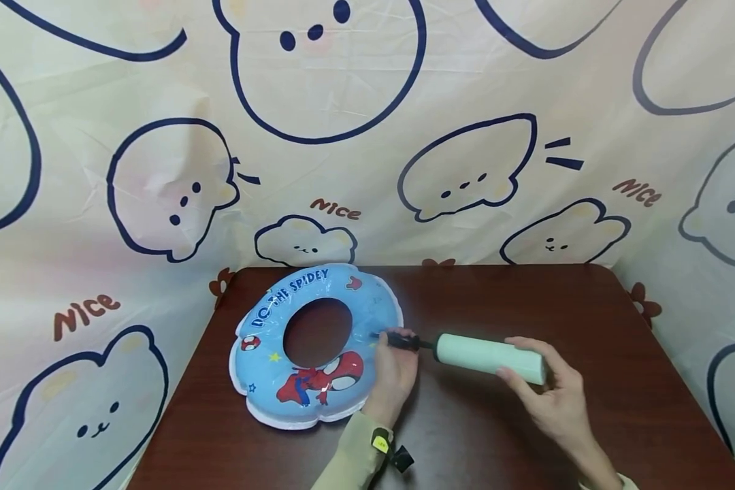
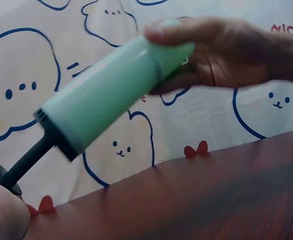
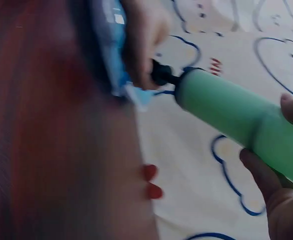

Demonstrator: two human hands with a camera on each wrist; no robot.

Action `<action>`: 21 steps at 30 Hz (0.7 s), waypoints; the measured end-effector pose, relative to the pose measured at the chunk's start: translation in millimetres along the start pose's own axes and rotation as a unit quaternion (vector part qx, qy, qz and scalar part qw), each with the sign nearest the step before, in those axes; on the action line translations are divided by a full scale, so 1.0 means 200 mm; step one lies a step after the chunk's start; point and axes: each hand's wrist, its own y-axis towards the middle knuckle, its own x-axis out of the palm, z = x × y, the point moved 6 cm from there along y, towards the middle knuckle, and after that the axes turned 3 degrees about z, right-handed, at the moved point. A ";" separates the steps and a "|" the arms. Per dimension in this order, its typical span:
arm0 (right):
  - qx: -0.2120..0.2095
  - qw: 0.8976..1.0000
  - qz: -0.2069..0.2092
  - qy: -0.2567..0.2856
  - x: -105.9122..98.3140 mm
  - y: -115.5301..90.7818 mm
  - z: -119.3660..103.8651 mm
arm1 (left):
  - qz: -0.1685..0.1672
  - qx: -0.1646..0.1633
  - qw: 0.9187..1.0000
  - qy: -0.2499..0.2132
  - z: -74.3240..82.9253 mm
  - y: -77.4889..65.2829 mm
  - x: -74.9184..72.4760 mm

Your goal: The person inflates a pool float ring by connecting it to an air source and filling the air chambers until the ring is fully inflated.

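A pale green hand pump (image 1: 488,357) is held up in the air over the table, its barrel slanting slightly down to the right. My right hand (image 1: 554,388) grips the far end of the barrel between thumb and fingers. At the other end, my left hand (image 1: 395,374) holds the pump's black handle and nozzle part (image 1: 403,341), fingers curled round it. The black tip points at the light blue inflatable swim ring (image 1: 337,412) and overlaps its right side in the head view. The ring looks inflated and carries a red cartoon figure and lettering.
A dark brown wooden table (image 1: 465,442) lies beneath everything. Behind and beside it hangs a cream curtain (image 1: 367,170) printed with blue-outlined bears. A small black item (image 1: 402,459) hangs by my left wrist strap.
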 end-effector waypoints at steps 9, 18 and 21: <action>0.008 0.999 0.002 0.040 0.17 -0.05 0.13 | 0.021 0.001 1.000 -0.013 0.03 0.01 -0.03; 0.010 0.999 0.000 0.041 0.25 -0.06 0.14 | 0.032 0.018 0.999 -0.013 0.05 0.00 -0.01; 0.007 0.999 0.001 0.050 0.24 -0.06 0.10 | 0.031 0.023 0.999 -0.005 0.06 0.00 -0.01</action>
